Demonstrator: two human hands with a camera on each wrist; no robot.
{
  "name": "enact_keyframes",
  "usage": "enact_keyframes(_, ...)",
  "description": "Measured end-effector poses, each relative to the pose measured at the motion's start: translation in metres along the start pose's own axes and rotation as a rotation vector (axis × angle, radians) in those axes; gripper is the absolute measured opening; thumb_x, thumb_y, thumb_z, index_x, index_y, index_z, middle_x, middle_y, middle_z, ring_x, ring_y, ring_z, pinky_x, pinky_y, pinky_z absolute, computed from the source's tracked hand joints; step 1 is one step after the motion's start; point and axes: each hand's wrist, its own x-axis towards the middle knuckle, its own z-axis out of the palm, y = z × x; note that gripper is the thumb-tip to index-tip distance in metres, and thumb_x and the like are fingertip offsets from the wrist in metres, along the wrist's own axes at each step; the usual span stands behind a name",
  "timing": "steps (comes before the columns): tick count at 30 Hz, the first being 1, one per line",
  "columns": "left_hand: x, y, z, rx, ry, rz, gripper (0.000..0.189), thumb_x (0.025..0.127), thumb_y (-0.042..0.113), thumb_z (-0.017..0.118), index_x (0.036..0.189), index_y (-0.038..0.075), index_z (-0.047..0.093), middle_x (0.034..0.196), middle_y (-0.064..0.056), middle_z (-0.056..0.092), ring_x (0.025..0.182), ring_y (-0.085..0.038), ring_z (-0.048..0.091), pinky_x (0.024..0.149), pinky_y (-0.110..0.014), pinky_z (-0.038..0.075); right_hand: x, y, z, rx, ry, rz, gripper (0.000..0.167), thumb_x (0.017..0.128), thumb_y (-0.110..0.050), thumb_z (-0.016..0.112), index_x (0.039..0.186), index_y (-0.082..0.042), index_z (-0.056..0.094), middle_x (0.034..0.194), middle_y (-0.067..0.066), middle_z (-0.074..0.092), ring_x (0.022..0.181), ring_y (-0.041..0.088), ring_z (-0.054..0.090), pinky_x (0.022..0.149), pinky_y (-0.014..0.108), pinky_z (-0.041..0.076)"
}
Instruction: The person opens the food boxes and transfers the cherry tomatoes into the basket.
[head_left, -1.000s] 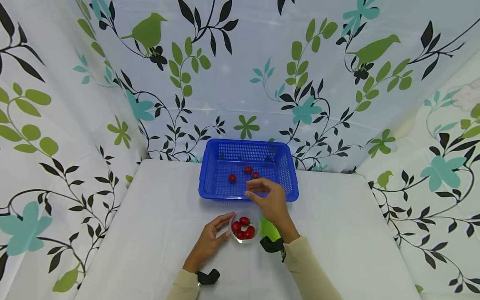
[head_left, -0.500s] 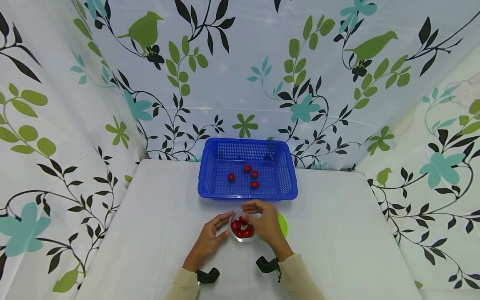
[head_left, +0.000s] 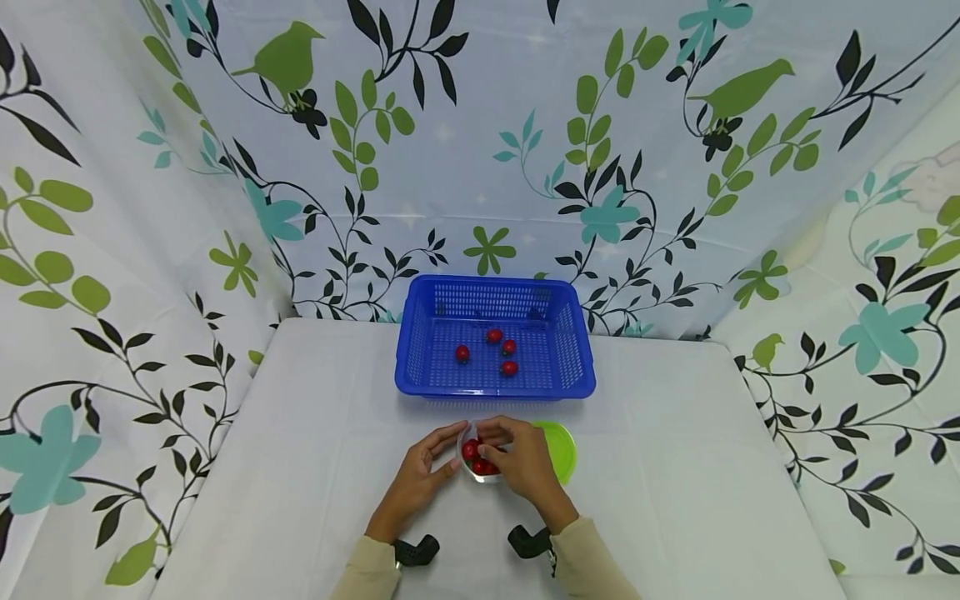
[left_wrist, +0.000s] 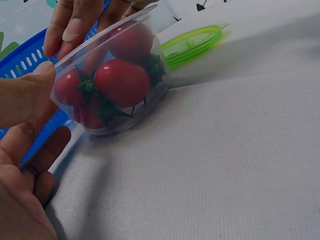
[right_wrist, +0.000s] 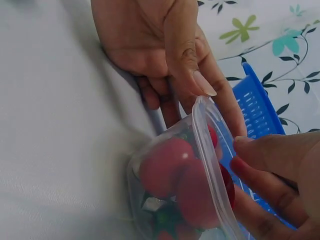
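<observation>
A clear plastic tub (head_left: 482, 478) of red cherry tomatoes (left_wrist: 122, 82) stands on the white table. My left hand (head_left: 422, 479) holds its side, thumb at the near rim and fingers behind. My right hand (head_left: 527, 462) reaches into the tub from the right, its curled thumb and fingers around a tomato mostly hidden by them. In the right wrist view, its fingertips (right_wrist: 241, 167) dip past the rim beside the tomatoes. A blue plastic basket (head_left: 495, 392) stands behind the tub, with several tomatoes (head_left: 462, 354) on its floor.
A bright green lid (head_left: 561, 454) lies on the table just right of the tub, partly behind my right hand. White table (head_left: 337, 392) stretches to both sides. A patterned cloth (head_left: 450, 167) hangs behind the basket.
My right hand has come back from above the basket to the tub, its fingers now inside. A tomato near the basket's front, not visible earlier, now shows. My left hand stays put.
</observation>
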Motion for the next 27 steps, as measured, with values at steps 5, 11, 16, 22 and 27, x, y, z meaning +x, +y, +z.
enact_keyframes(5,-0.0001,-0.0003,-0.0003,0.004,0.002,0.006,0.054,0.106,0.006,0.063,0.157,0.011,0.049,0.162,-0.015,0.052,0.153,-0.025,0.047,0.121,-0.014,0.033,-0.0003,-0.0021,0.0006,0.012,-0.057,0.023,0.028,0.094,-0.01,0.081,0.122,-0.01,0.078,0.111,0.003,0.081,0.098,0.016,0.078,0.089,0.035,0.065)
enact_keyframes(11,-0.0004,-0.0015,-0.0002,-0.011,-0.003,-0.01,0.054,0.106,0.008,0.064,0.158,0.013,0.049,0.163,-0.012,0.052,0.153,-0.024,0.046,0.122,-0.014,0.032,-0.0001,-0.0023,0.0027,0.018,-0.086,0.023,0.028,0.094,-0.009,0.081,0.122,-0.009,0.078,0.111,0.005,0.081,0.097,0.016,0.079,0.087,0.032,0.065)
enact_keyframes(16,-0.0006,-0.0015,0.0002,-0.021,0.001,-0.032,0.055,0.105,0.008,0.065,0.157,0.015,0.05,0.163,-0.009,0.052,0.153,-0.022,0.046,0.122,-0.014,0.032,0.0014,-0.001,0.0048,-0.017,-0.075,0.012,0.029,0.092,-0.009,0.082,0.121,-0.009,0.078,0.11,0.004,0.081,0.097,0.016,0.079,0.085,0.031,0.065)
enact_keyframes(22,-0.0005,0.0004,0.0005,-0.021,0.007,-0.036,0.055,0.105,0.008,0.065,0.157,0.017,0.051,0.163,-0.008,0.052,0.153,-0.019,0.047,0.121,-0.013,0.032,0.0022,-0.0007,0.007,-0.03,-0.065,0.011,0.028,0.09,-0.007,0.083,0.118,-0.008,0.079,0.105,0.005,0.082,0.088,0.013,0.079,0.077,0.026,0.064)
enact_keyframes(27,-0.0007,-0.0007,-0.0002,-0.021,0.008,-0.024,0.055,0.105,0.008,0.065,0.157,0.016,0.051,0.163,-0.008,0.053,0.153,-0.019,0.047,0.121,-0.012,0.032,0.0036,-0.0011,0.0081,-0.037,-0.066,0.014,0.026,0.09,-0.006,0.083,0.116,-0.008,0.08,0.103,0.004,0.082,0.085,0.011,0.078,0.076,0.024,0.064)
